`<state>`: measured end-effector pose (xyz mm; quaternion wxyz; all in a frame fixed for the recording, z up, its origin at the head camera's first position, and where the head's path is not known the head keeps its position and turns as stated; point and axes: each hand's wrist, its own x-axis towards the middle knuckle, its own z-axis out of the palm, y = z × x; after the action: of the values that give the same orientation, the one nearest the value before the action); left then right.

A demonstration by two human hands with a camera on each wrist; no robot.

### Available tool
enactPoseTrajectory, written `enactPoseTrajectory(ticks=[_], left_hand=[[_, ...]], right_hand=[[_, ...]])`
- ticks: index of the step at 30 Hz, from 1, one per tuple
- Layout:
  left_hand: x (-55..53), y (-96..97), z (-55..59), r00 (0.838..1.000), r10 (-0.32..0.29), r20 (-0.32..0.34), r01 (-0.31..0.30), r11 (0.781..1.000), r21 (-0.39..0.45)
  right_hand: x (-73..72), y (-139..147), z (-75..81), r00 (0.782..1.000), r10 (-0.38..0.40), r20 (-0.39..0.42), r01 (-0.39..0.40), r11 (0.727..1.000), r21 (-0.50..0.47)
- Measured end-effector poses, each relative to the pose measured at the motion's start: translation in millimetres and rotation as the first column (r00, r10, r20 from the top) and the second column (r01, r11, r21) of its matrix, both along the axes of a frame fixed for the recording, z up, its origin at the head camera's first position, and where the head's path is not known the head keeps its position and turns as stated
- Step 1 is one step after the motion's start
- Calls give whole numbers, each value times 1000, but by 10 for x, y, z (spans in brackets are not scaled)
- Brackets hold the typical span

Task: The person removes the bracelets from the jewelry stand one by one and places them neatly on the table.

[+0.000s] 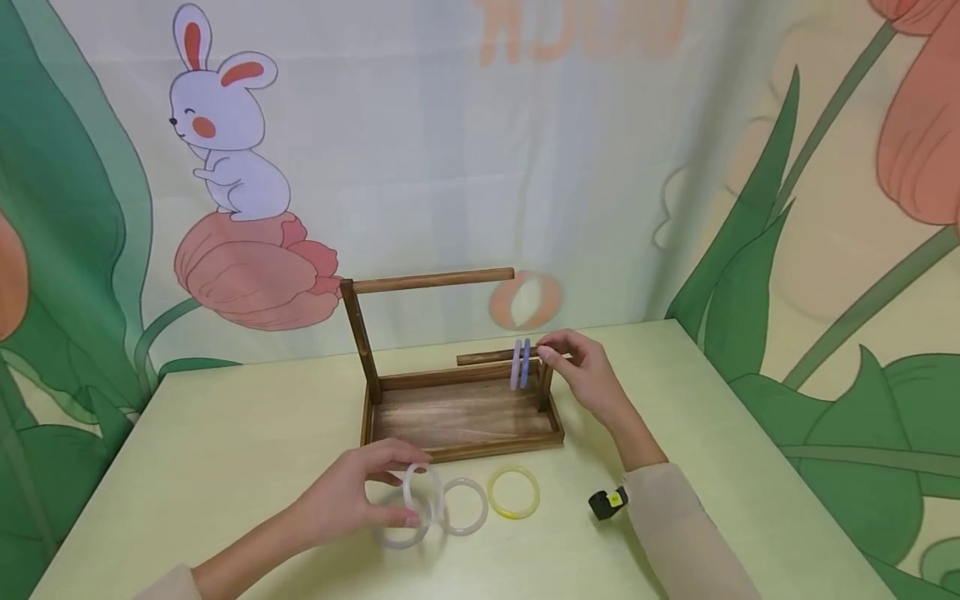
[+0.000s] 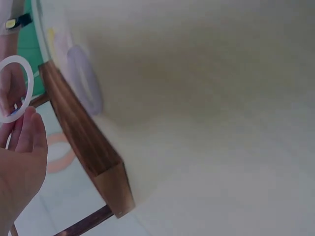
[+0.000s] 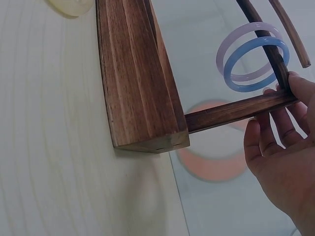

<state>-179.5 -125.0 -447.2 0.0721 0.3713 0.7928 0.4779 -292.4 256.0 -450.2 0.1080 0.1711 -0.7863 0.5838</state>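
As I look across the desk (image 1: 247,450) from the person's side, I first meet a pale ring (image 1: 401,545) lying flat, out before the left part of the near edge of the wooden tray (image 1: 480,451). Just right of it lies a clear ring (image 1: 465,532), then a yellow ring (image 1: 516,515), flat too, toward the tray's near right corner. Over the pale ring, the left hand (image 1: 352,492) has its thumb well apart from its forefinger, with a whitish ring (image 2: 30,87) caught at the tips. Being round, that ring has no long axis; its face stands roughly upright, the hole turned aslant to the tray's near edge.

Beyond, above the tray, the lower bar (image 1: 483,358) has its long axis along the tray's length, its free end pointing left. A lilac ring (image 1: 516,364) and a blue ring (image 1: 526,364) hang round it, side by side, near the right post (image 1: 544,387). There the right hand (image 1: 588,375) has thumb and bent fingers closed about the joint of post and bar. Higher up, the upper bar (image 1: 435,280) points its free end right and bears no ring. By my reckoning two rings of six are hung, leaving the one in hand and the three lying down
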Motion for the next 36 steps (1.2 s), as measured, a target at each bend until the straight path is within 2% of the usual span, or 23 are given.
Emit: enactPoseTrajectory(ticks=[6,12,15,18,20,24,33,36], left_hand=[[169,3,-120,999,-38,-14,37,999,-21],[307,8,-166,996,-73,-57,72,997,-5],[370,3,-164,996,-88,-17,88,996,-30],[421,-11,-148,994,-76,79,84,991,-101],[445,-26,-137,989,-50,140,73,984,-164],[477,-60,-127,982,-15,190,62,968,-245],[486,-101,-152,984,12,180,39,960,-277],[470,-107,-165,989,12,145,33,953,-302]], right_hand=[[-3,9,-1,1000,-3,4,3,1000,-1],[12,4,6,1000,-8,16,8,1000,4],[19,4,11,1000,-13,21,13,1000,14],[20,3,12,1000,-13,23,13,1000,19],[17,2,8,1000,-6,20,6,1000,12],[9,3,-4,1000,11,8,-11,1000,-5],[6,-4,8,1000,7,-8,-7,1000,-9],[7,-4,3,1000,3,-7,-3,1000,-11]])
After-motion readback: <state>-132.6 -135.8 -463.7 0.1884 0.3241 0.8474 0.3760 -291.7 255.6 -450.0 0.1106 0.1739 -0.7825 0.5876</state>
